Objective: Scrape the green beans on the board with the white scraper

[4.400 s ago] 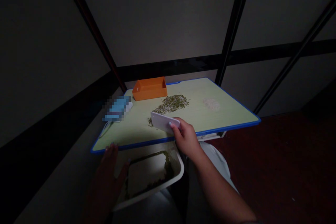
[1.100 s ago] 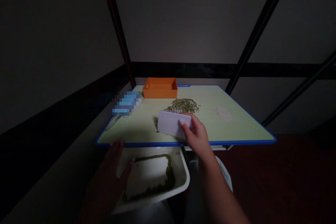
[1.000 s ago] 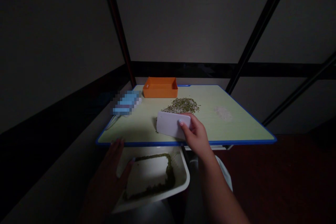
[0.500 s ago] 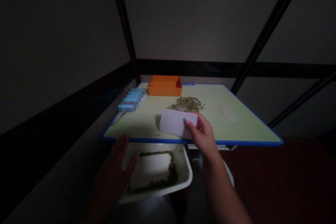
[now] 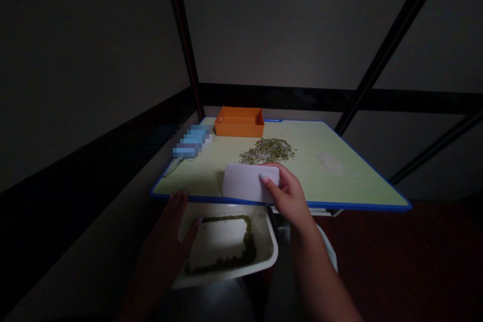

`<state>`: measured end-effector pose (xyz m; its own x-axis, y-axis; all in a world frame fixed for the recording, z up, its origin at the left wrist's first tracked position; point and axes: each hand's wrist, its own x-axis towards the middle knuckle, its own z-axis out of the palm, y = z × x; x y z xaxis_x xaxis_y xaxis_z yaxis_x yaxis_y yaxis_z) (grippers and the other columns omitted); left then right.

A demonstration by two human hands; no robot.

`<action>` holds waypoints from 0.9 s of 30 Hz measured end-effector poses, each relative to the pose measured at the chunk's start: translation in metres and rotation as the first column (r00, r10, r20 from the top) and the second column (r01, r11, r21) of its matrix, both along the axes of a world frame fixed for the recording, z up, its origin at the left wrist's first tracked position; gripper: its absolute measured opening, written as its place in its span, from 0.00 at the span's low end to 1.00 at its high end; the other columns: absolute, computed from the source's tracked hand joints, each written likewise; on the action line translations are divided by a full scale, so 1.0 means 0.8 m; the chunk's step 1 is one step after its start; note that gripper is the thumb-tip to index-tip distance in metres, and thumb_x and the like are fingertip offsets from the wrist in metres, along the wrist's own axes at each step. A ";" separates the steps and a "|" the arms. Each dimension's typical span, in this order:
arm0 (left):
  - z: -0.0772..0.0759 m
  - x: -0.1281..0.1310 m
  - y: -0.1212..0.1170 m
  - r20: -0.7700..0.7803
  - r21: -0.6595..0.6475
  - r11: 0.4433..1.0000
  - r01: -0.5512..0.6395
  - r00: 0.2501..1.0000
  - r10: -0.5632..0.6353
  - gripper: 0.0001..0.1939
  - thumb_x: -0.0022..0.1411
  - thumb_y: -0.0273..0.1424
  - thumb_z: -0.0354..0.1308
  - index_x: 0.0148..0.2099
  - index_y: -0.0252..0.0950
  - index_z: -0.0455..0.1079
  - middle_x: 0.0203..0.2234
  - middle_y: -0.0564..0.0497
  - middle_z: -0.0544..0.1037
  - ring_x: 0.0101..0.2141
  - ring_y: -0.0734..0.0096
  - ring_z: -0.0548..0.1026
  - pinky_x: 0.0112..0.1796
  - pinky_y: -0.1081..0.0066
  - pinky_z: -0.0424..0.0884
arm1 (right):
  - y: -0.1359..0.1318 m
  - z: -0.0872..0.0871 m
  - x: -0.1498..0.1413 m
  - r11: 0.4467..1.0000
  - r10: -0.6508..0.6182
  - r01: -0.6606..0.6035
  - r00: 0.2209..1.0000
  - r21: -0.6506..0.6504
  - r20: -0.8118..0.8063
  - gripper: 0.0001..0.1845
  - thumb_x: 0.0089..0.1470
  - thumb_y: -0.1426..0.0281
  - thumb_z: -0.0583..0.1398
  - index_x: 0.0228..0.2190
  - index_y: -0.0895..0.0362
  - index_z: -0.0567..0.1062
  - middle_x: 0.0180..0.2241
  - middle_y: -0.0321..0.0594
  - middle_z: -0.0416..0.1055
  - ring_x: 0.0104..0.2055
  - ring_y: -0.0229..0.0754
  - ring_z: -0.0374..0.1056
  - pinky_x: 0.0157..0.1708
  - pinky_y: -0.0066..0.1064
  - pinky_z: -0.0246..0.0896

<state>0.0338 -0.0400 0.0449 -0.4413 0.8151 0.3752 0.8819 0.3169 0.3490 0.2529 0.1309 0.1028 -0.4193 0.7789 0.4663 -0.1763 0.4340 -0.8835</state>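
Note:
My right hand [image 5: 289,191] pinches a white, flat scraper [image 5: 241,181] by its right end, thumb on the near face. The scraper stands tilted at the front edge of the table, its lower edge by the blue trim. Below that edge is a white plastic basin [image 5: 272,246], with green grains [image 5: 247,246] lying along the sides of its floor. My left hand [image 5: 175,231] grips the basin's left side, thumb over the inside and fingertips up near the table edge. Behind the scraper, a loose pile of small green grains [image 5: 269,151] lies on the table.
The pale green table [image 5: 358,186] has a blue rim. An orange tray [image 5: 239,130] stands at its back left. A blurred-out blue item [image 5: 193,141] with a cable lies at the left edge. A faint whitish patch [image 5: 329,162] is on the right. Walls enclose the left and back.
The scraper has moved toward me and slightly left, down to the table's front edge. The few stray grains in front of it are no longer visible. My left hand has stayed on the basin.

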 end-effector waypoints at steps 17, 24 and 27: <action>-0.006 -0.003 0.000 -0.026 0.028 1.000 0.009 1.000 -0.008 0.35 0.63 0.47 0.46 0.67 0.37 0.53 0.66 0.44 0.59 0.65 0.60 0.56 0.62 0.55 0.62 | 0.014 -0.009 0.005 0.954 -0.299 0.297 0.951 0.045 0.076 0.10 0.57 0.63 0.58 0.38 0.55 0.72 0.33 0.38 0.75 0.35 0.42 0.70 0.33 0.30 0.63; -0.008 -0.005 -0.001 -0.017 0.035 0.999 0.015 1.000 -0.014 0.34 0.63 0.45 0.48 0.68 0.39 0.52 0.66 0.44 0.59 0.65 0.59 0.57 0.62 0.54 0.62 | 0.006 -0.008 -0.006 0.974 -0.222 0.216 0.970 0.067 0.099 0.09 0.58 0.63 0.58 0.38 0.55 0.72 0.32 0.37 0.75 0.34 0.41 0.69 0.32 0.28 0.62; -0.007 -0.004 -0.002 -0.008 0.031 0.999 0.011 1.000 -0.011 0.34 0.63 0.46 0.48 0.67 0.40 0.52 0.67 0.44 0.58 0.66 0.59 0.56 0.62 0.54 0.61 | 0.004 -0.007 -0.005 0.987 -0.151 0.144 0.983 0.070 0.105 0.08 0.59 0.64 0.58 0.38 0.54 0.72 0.32 0.36 0.74 0.33 0.41 0.69 0.31 0.28 0.62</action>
